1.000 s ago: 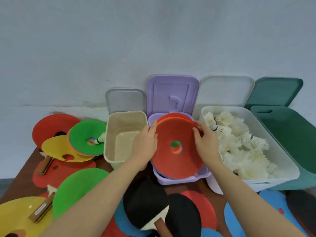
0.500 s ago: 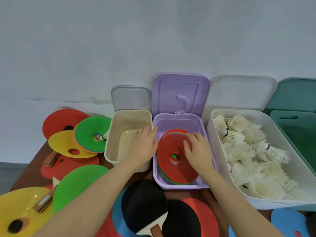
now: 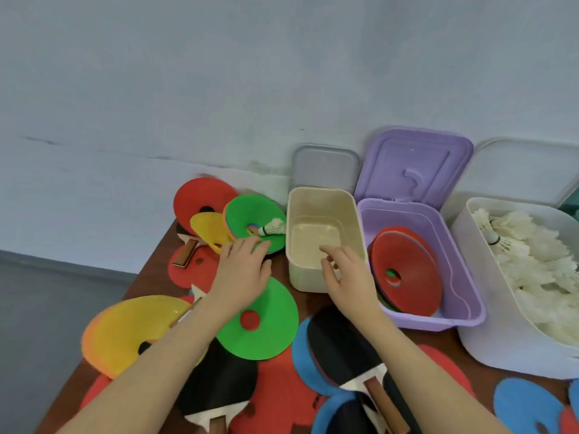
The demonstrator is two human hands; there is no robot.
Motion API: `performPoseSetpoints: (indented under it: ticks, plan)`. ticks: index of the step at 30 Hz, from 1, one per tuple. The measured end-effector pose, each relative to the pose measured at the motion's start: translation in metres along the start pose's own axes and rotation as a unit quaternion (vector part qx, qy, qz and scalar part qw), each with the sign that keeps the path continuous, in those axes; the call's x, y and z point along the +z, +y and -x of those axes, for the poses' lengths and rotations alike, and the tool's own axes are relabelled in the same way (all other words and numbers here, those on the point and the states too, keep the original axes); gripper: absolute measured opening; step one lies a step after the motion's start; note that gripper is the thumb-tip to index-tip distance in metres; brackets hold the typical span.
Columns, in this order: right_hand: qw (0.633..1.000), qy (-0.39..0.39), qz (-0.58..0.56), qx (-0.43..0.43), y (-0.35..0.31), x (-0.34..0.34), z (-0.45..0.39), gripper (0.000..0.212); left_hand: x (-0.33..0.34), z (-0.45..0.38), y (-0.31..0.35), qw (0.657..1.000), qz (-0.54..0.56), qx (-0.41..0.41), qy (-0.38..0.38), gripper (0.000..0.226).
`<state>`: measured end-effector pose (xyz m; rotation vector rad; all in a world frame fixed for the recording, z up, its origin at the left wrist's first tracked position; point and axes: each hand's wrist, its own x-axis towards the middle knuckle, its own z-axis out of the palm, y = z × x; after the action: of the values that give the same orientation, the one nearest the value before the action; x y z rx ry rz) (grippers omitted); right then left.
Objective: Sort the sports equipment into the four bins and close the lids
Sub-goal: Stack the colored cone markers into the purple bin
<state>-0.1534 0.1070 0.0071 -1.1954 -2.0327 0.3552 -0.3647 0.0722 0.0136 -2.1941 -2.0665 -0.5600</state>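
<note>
The white bin (image 3: 513, 336) is cut off at the right edge. The left hand (image 3: 241, 274) reaches to the green disc stack (image 3: 250, 222), fingers loosely spread and holding nothing. The right hand (image 3: 347, 277) hovers by the beige bin (image 3: 322, 195), fingers relaxed and half curled.

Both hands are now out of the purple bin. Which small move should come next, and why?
Probably the left hand should close on the stack of cones topped by a green cone that its fingertips reach. That stack lies on the table beside the beige bin, while the purple bin already holds a leaning stack of cones. A shuttlecock resting on it may need removing first.
</note>
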Motion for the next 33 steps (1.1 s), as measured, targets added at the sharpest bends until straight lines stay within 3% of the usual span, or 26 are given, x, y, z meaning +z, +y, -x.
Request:
performPoseSetpoints:
  ticks: [2, 6, 9, 11, 15, 19, 23, 27, 33]
  plan:
    - [1.0, -0.02, 0.006, 0.012, -0.015, 0.022, 0.014, 0.035, 0.003, 0.023, -0.025, 0.999, 0.013, -0.025, -0.024, 0.035]
    - [0.989, -0.071, 0.096, 0.09, -0.024, 0.068, 0.043, 0.032, 0.017, 0.058, -0.058, 0.986, 0.008, -0.081, -0.145, 0.052]
    - [0.938, -0.181, 0.182, 0.232, -0.027, 0.091, 0.064, 0.05, 0.028, 0.072, -0.07, 0.969, 0.008, -0.104, -0.225, 0.067]
    - [0.907, -0.227, 0.179, 0.307, -0.032, 0.101, 0.072, 0.06, 0.033, 0.078, -0.075, 0.966, 0.029, -0.097, -0.237, 0.072]
    - [0.91, -0.177, 0.081, 0.365, -0.041, 0.111, 0.082, 0.057, 0.035, 0.081, -0.077, 0.966, 0.072, -0.087, -0.231, 0.078]
    - [0.942, -0.045, -0.053, 0.327, -0.048, 0.108, 0.085, 0.047, 0.028, 0.08, -0.077, 0.976, 0.102, -0.061, -0.183, 0.072]
    - [0.953, -0.004, -0.097, 0.289, -0.069, 0.104, 0.074, 0.05, 0.008, 0.081, -0.097, 0.98, 0.148, -0.074, -0.113, 0.07]
    - [0.961, -0.023, -0.091, 0.262, -0.1, 0.118, 0.06, 0.052, -0.013, 0.095, -0.136, 0.978, 0.164, -0.115, -0.057, 0.067]
    - [0.972, -0.116, -0.08, 0.186, -0.141, 0.16, 0.066, 0.057, -0.031, 0.129, -0.181, 0.975, 0.102, -0.189, -0.06, 0.065]
